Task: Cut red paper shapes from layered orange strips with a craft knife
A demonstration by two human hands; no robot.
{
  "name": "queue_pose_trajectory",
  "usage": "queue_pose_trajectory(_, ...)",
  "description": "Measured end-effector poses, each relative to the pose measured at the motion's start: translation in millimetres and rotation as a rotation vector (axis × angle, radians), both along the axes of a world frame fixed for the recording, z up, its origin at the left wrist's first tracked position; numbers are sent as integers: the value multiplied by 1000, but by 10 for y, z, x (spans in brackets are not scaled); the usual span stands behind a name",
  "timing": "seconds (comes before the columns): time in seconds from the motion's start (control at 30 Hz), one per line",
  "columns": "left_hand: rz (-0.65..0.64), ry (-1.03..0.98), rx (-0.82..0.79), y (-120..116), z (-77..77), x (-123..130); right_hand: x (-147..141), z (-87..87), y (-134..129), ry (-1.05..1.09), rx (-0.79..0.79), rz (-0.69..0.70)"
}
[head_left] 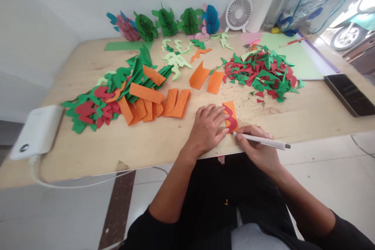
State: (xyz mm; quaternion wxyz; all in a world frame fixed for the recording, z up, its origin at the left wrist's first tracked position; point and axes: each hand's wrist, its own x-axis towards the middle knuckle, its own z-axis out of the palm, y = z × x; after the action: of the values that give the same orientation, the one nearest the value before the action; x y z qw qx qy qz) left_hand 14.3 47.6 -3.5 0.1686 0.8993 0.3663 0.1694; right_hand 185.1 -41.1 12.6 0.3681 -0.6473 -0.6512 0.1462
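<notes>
An orange paper piece (236,114) lies near the table's front edge with a red wavy cutout (233,122) on top of it. My left hand (206,127) rests flat with its fingers apart, the fingertips on the left side of the red cutout. In my right hand (259,146) is a white pen (263,140), its tip at the lower edge of the orange paper. Folded orange pieces (199,75) lie farther back, and more orange strips (176,103), some with wavy lines drawn on them, are to the left.
Green and red cutouts (84,109) are heaped at the left, near a white power bank (39,131) with a cable. Red and green scraps (260,71) form a pile at the right, beside a phone (350,93). Paper figures (166,21) and a small fan (238,12) stand behind.
</notes>
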Motion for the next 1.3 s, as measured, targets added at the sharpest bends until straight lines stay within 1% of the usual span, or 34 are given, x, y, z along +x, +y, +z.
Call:
queue_pose_trajectory(0.2, -2, -6, 10, 3, -17, -1, -51, -36, 16, -16, 58, 41)
queue_pose_trajectory(0.4, -2, -3, 2, 1, -3, 1, -42, -19, 13, -2, 56, 46)
queue_pose_trajectory(0.6, -2, -9, 7, 5, -11, 2, 21, 11, -2, -13, 4, -3)
queue_pose_trajectory(0.73, 2, -10, 7, 6, -15, 1, 33, 14, -8, -14, -2, -15)
queue_pose_trajectory(1.1, -3, -2, 6, 2, -7, -3, -33, -12, 4, -13, 64, 31)
queue_pose_trajectory(1.3, -2, -5, 3, 4, -9, 0, -43, -11, 9, -19, 65, 28)
